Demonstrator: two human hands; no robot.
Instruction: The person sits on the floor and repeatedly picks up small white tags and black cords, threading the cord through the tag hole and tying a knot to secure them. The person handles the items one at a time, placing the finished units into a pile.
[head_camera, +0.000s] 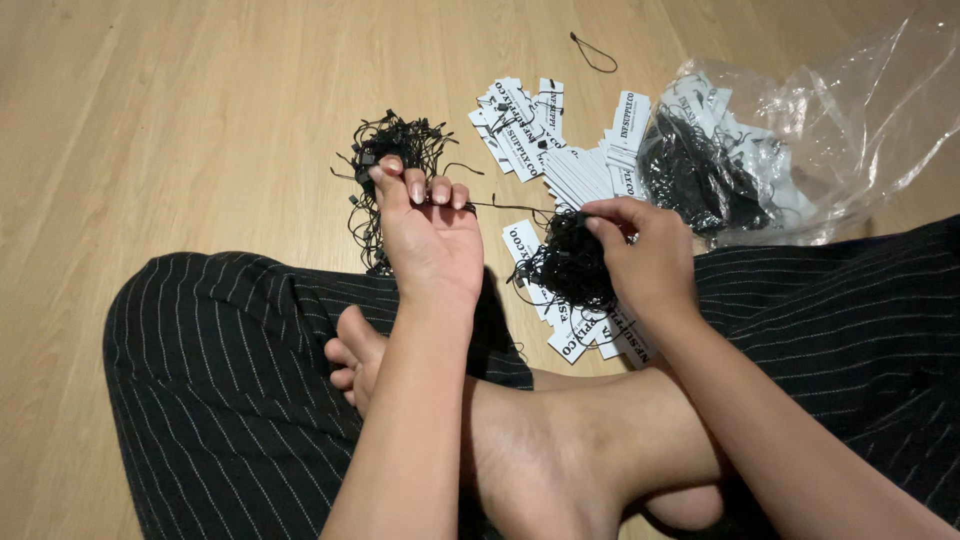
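Seated cross-legged on pale wood-grain floor (180, 120), black pinstriped trousers (220, 380) soft and draped, bare feet crossed in the lap. Progress, judged from the lie of things: partway, a good batch done, plenty left. Left hand (430, 240) palm up, fingers curled shut, pinching one thin black string loop (500, 207) that runs taut from its fingertips rightward toward the other grip. Just beyond left grip, on floor: loose tangle of black string fasteners (395, 150), wiry, thin, glossy plastic ends, apparently the unused supply. Right of left grip, between both hands: stiff white card tags with black print (570, 330), flat rectangles, some lying under the right hand. Right hand (645, 255) closed over a dense bunch of black strings (572, 262) tied to tags, thumb and forefinger pinching at the top of the bunch; looks like threaded tags gathered together. Beyond right grip: fanned heap of white tags (560, 135), mostly unstrung as far as visible. Far beyond, one stray black loop (592, 55) alone on floor. Right of right grip: crinkled clear plastic bag (850, 130), shiny, open-mouthed, holding more tags and a dark mass of strings (700, 175); strung or not, cannot tell.
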